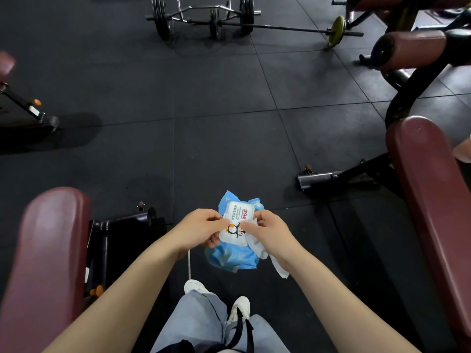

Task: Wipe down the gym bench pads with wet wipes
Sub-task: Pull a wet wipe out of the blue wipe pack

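I hold a blue wet wipes pack (pixel 230 258) with a white lid in front of me, above the floor. My left hand (pixel 200 229) grips its left side, fingers under it and thumb on the lid. My right hand (pixel 267 231) pinches the lid's right edge and also holds a white wet wipe (pixel 265 253) that hangs down below the wrist. A maroon bench pad (pixel 48 250) lies at the lower left. A second maroon bench pad (pixel 430 189) runs along the right.
Black rubber floor tiles (pixel 216 123) lie between the benches. Barbells with plates (pixel 204 19) rest on the floor at the back. A maroon roller pad (pixel 410 49) on a black frame stands at the upper right. My legs and white shoes (pixel 216 301) are below.
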